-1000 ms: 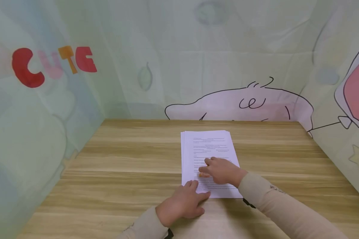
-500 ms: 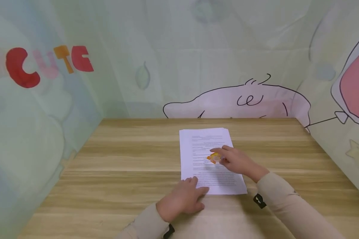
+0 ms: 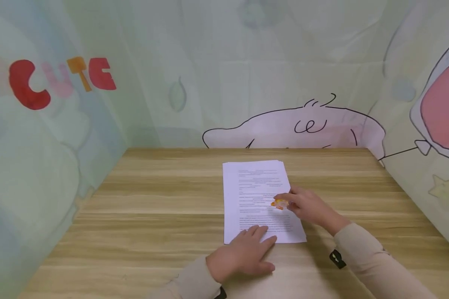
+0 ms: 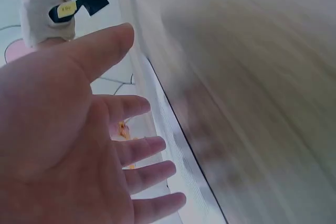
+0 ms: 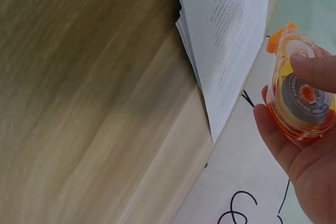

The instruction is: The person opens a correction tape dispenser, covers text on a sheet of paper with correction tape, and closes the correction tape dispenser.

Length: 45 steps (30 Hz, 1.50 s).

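A stack of printed paper sheets [image 3: 254, 178] lies on the wooden table, its edges slightly uneven. My right hand [image 3: 310, 205] holds an orange, clear-bodied correction tape dispenser [image 5: 302, 93] between thumb and fingers, above the right side of the sheets. In the right wrist view its orange tip points up and a grey reel shows through the case. My left hand [image 3: 245, 251] is at the near edge of the stack, fingers spread and extended over the lower lines of print. The left wrist view shows its palm [image 4: 63, 129] with nothing held.
Wooden table top [image 3: 164, 199] surrounds the stack on every side. Printed fabric walls stand at the back, left and right, with a cartoon figure [image 3: 303, 126] behind the table. A black strap [image 3: 337, 258] hangs below the right sleeve.
My right hand has come up off the middle of the page and moved right with the correction tape dispenser. The left hand has slid right along the near edge, its fingers straighter.
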Motion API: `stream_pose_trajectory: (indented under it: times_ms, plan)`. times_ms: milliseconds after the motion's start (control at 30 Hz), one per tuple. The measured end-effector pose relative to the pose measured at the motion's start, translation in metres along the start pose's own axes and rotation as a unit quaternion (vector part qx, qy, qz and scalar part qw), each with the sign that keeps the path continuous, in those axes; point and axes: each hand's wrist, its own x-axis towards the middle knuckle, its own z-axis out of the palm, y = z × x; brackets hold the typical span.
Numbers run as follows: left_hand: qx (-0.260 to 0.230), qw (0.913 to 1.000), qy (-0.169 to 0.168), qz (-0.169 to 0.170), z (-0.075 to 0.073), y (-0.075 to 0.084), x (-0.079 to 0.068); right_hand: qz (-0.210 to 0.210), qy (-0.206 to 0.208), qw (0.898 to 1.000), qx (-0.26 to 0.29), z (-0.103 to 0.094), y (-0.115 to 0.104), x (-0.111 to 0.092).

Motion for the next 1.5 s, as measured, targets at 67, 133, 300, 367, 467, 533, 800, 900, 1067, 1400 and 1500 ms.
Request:
stream_pose_trajectory:
  times_ms: [67, 133, 300, 367, 467, 533, 800, 900, 1067, 1400, 1500]
  plan:
    - [-0.006, 0.9999, -0.011, -0.005, 0.001, 0.005, 0.003, -0.002, 0.003, 1.0, -0.001, 0.001, 0.001, -0.002]
    - [-0.006, 0.9997, -0.018, -0.016, 0.002, 0.008, 0.007, -0.004, 0.005, 1.0, -0.005, 0.003, 0.001, -0.004]
    - [-0.003, 0.999, -0.03, -0.033, 0.004, 0.012, 0.015, -0.015, 0.005, 0.999, -0.032, 0.006, 0.004, -0.008]
    - [-0.003, 0.9987, -0.035, -0.037, 0.004, 0.013, 0.016, -0.021, 0.003, 0.999, -0.046, 0.008, 0.004, -0.008]
    - [0.0, 0.9983, -0.041, -0.041, 0.004, 0.013, 0.018, -0.033, 0.0, 0.998, -0.062, 0.009, 0.004, -0.006]
    - [-0.005, 0.9981, -0.045, -0.041, 0.004, 0.013, 0.019, -0.042, -0.005, 0.997, -0.069, 0.01, 0.003, -0.004]
    - [-0.006, 0.9983, -0.051, -0.027, 0.001, 0.01, 0.019, -0.076, -0.03, 0.994, -0.071, 0.016, 0.0, 0.001]
    - [0.003, 0.9984, -0.049, -0.027, 0.001, 0.01, 0.018, -0.088, -0.023, 0.993, -0.075, 0.018, 0.0, 0.003]
    - [0.015, 0.9984, -0.044, -0.031, 0.001, 0.012, 0.018, -0.092, -0.026, 0.992, -0.082, 0.018, -0.003, 0.006]
    - [0.008, 0.9982, -0.046, -0.039, 0.001, 0.014, 0.018, -0.118, -0.032, 0.987, -0.103, 0.018, -0.002, 0.005]
    - [0.007, 0.9981, -0.048, -0.04, 0.002, 0.013, 0.019, -0.123, -0.035, 0.985, -0.112, 0.019, -0.003, 0.006]
